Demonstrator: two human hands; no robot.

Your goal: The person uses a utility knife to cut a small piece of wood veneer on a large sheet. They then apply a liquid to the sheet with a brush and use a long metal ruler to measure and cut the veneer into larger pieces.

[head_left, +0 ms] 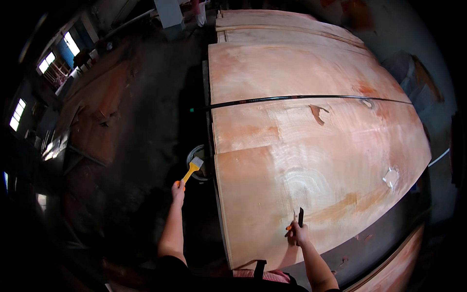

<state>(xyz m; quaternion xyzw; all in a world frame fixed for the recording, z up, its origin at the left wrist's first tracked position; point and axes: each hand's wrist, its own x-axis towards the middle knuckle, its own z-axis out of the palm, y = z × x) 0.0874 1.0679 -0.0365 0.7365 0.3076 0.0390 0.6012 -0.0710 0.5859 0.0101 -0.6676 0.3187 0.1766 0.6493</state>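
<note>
My left hand (178, 191) is closed around the yellow handle of a flat brush (195, 164), its pale broad end raised. The brush is just left of the plywood sheets (248, 194), and a round bucket (189, 155) shows partly behind it. Over the near part of the top sheet, my right hand (298, 235) grips a slim black, knife-like tool (301, 217). A thin pale tip and a small orange part also show at its fingers; their exact kind is unclear. Between the hands and the rod, the sheet bears a whitish, swirled, shiny patch (304, 182).
A long black rod (272, 99) lies across the sheets. Beyond my hands are a torn brown flake (319, 115) and a shiny patch (390, 178). More boards (99, 114) lie in the dark at left, and another sheet edge (389, 265) shows at lower right.
</note>
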